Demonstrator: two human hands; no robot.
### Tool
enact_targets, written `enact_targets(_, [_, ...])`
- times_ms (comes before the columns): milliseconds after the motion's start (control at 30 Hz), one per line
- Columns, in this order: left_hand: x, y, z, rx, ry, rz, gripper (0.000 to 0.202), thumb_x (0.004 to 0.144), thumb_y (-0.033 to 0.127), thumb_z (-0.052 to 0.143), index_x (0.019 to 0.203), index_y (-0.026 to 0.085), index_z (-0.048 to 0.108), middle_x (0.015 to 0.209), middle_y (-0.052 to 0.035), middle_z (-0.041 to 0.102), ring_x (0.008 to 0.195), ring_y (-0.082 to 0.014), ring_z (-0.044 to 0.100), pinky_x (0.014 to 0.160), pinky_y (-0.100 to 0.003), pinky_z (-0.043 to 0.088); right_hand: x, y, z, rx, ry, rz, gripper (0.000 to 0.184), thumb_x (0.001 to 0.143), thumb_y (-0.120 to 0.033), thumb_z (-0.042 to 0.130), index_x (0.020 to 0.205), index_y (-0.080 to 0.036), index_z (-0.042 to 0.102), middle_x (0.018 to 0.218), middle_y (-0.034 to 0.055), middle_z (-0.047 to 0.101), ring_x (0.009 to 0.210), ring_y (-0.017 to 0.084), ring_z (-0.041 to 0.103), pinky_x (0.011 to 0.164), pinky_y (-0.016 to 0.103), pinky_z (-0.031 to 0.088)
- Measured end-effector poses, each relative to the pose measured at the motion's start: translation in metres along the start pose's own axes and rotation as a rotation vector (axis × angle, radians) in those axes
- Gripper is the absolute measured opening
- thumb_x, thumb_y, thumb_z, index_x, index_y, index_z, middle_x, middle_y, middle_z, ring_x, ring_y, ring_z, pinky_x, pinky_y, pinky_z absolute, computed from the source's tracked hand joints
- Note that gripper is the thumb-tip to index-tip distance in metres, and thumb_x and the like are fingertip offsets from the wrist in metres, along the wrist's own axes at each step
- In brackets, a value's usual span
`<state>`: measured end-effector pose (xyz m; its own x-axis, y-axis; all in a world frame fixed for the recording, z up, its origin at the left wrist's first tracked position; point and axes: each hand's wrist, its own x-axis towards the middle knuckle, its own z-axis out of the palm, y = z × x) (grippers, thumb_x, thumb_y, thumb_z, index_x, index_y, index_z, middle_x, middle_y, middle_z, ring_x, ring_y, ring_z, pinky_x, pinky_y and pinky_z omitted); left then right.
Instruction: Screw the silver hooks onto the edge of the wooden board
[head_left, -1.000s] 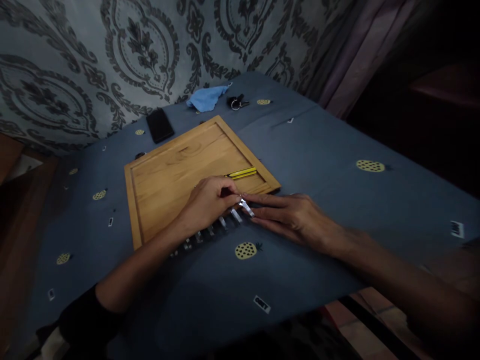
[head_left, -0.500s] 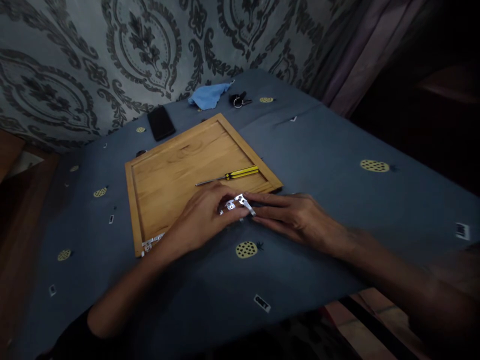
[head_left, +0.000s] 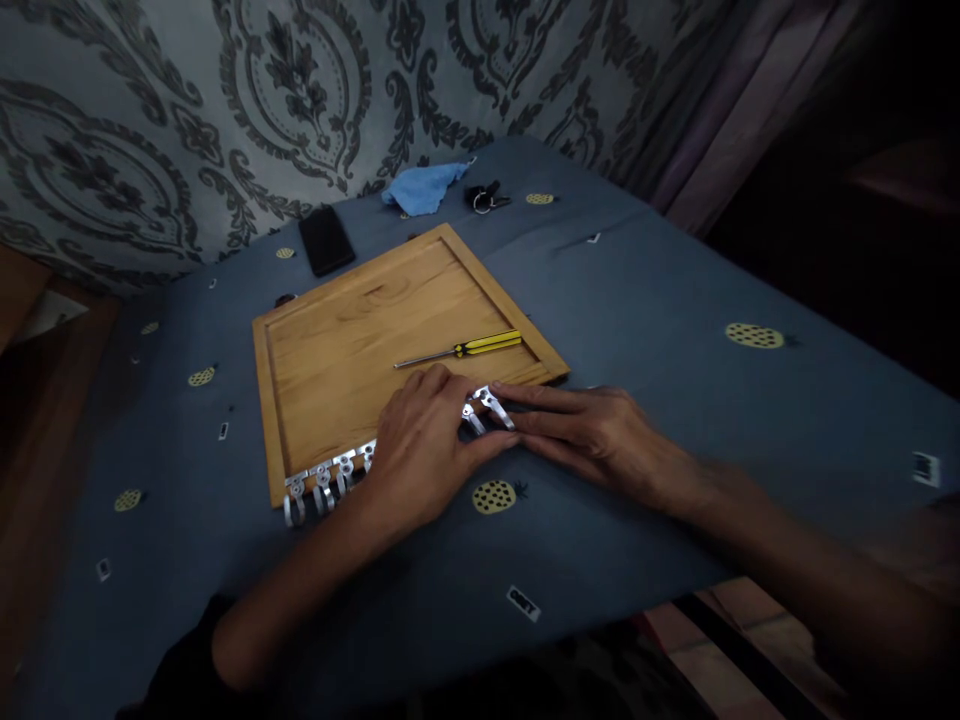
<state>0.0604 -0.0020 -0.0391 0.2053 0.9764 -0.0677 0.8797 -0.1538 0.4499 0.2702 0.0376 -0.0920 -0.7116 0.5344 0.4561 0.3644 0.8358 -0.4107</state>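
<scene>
A shiny metal hook rack, a strip with several curved hooks, lies along the near edge of the framed wooden board. Its middle is hidden under my left hand, which is closed over the strip with the thumb reaching right along its front. The fingers of my right hand pinch the right end of the rack by the board's near right corner. On the board, just beyond my hands, rests a screwdriver with a yellow and black handle, its tip pointing left.
A dark blue cloth with pineapple prints covers the surface. Behind the board are a black phone, a light blue cloth and a bunch of keys. A patterned curtain hangs at the back.
The left part of the hook rack now shows more fully along the board's near edge. My left thumb has moved right, toward my right fingers. The screwdriver rests in the same place on the board.
</scene>
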Motion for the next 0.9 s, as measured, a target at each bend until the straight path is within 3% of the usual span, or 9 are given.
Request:
enact_targets(333, [0.0021, 0.0002, 0.0076, 0.016, 0.038, 0.014, 0.034, 0.087, 0.052, 0.071, 0.105, 0.022, 0.067, 0.107, -0.0036, 0.065, 0.105, -0.0259, 0.06, 0.087, -0.039, 0.047, 0.0003, 0.0005, 0.0015, -0.006, 0.019, -0.018, 0.024, 0.1, -0.021, 0.055, 0.105, -0.019, 0.078, 0.131, 0.0103, 0.071, 0.094, 0.019, 0.079, 0.078, 0.026, 0.065])
enact_targets(900, [0.0027, 0.0092, 0.0097, 0.074, 0.056, -0.04, 0.028, 0.087, 0.042, 0.072, 0.101, 0.019, 0.066, 0.112, -0.0061, 0.065, 0.109, -0.0283, 0.06, 0.091, -0.043, 0.048, -0.002, 0.0057, 0.0024, 0.066, -0.006, 0.034, 0.026, 0.095, -0.014, 0.059, 0.111, -0.024, 0.077, 0.134, 0.0072, 0.07, 0.104, 0.02, 0.076, 0.085, 0.03, 0.065])
